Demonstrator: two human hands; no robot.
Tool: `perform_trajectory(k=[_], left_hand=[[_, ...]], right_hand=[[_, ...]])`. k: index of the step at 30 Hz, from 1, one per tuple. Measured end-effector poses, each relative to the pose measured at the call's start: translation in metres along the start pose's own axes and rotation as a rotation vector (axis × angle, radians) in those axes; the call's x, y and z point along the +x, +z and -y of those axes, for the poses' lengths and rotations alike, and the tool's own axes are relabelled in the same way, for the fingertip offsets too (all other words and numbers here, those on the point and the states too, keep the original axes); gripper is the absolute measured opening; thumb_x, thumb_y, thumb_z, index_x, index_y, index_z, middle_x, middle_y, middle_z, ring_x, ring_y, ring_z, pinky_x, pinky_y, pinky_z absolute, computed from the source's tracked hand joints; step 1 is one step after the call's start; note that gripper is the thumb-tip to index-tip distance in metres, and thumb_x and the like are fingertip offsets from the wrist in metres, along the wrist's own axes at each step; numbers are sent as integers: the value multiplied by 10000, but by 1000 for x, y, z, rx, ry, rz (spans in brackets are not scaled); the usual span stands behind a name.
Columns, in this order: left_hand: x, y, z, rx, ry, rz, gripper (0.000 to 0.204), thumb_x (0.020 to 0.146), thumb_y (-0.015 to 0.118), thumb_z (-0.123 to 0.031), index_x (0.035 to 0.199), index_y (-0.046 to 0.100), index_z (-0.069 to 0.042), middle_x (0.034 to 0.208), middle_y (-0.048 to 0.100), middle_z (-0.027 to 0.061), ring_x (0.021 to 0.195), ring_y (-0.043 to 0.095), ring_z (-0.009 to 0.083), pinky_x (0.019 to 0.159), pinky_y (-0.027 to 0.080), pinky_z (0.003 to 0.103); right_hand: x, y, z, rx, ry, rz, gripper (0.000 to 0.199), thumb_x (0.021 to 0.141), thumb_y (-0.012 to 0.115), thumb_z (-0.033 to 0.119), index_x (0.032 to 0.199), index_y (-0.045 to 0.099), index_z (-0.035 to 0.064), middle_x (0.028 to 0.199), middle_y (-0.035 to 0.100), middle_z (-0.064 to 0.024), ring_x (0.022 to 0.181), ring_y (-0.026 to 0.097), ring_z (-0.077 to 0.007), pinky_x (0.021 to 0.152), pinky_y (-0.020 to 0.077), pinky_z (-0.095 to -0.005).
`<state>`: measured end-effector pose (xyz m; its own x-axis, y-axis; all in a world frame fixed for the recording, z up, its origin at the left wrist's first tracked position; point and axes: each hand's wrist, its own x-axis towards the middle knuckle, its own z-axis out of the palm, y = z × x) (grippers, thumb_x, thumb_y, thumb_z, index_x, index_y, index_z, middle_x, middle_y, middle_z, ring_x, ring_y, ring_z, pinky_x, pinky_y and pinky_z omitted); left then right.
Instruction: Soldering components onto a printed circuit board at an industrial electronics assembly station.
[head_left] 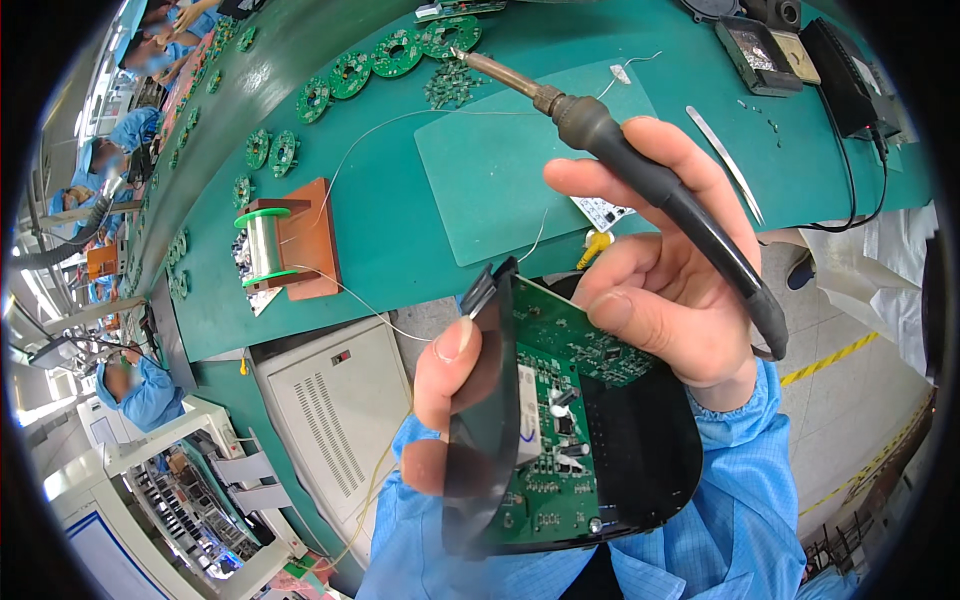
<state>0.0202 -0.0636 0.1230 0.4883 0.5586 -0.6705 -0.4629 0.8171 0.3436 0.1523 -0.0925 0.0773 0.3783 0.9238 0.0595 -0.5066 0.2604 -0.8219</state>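
My left hand (447, 375) is closed on the side wall of a black plastic housing (645, 445), tilted in front of me. Inside it lies a green circuit board (570, 490) with a white block and small soldered parts. A smaller green board (610, 350) stands at an angle to it, its edge touched by my right thumb. My right hand (680, 260) holds a soldering iron (625, 155) between its fingers, the tip pointing up and left, away from the boards. Solder wire (355, 290) runs from a spool (262, 245) toward my left thumb.
The spool sits on a brown stand (315, 240) on the green bench (380, 180). Round green boards (350, 75) and a heap of small parts (452, 85) lie farther back. Tweezers (725, 165) and a black station (850, 80) with cables are right. Co-workers (145, 385) sit left.
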Motion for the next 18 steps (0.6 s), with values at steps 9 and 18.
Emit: perform_trajectory(k=[9, 18], left_hand=[[5, -11, 7, -42, 48, -36, 676, 722, 549, -494, 1175, 482, 4, 1090, 573, 109, 947, 530, 170, 843, 397, 282], [14, -28, 26, -343, 192, 54, 680, 725, 586, -517, 1148, 516, 12, 1014, 609, 85, 828, 508, 93, 739, 394, 208]], right_hand=[[-1, 4, 0, 7, 8, 1, 873, 632, 727, -27, 1366, 256, 4, 1224, 485, -288, 739, 661, -188, 652, 549, -244], [-2, 4, 2, -9, -31, -26, 899, 601, 747, -24, 1361, 266, 2, 1203, 500, -292, 713, 658, -193, 634, 550, -245]])
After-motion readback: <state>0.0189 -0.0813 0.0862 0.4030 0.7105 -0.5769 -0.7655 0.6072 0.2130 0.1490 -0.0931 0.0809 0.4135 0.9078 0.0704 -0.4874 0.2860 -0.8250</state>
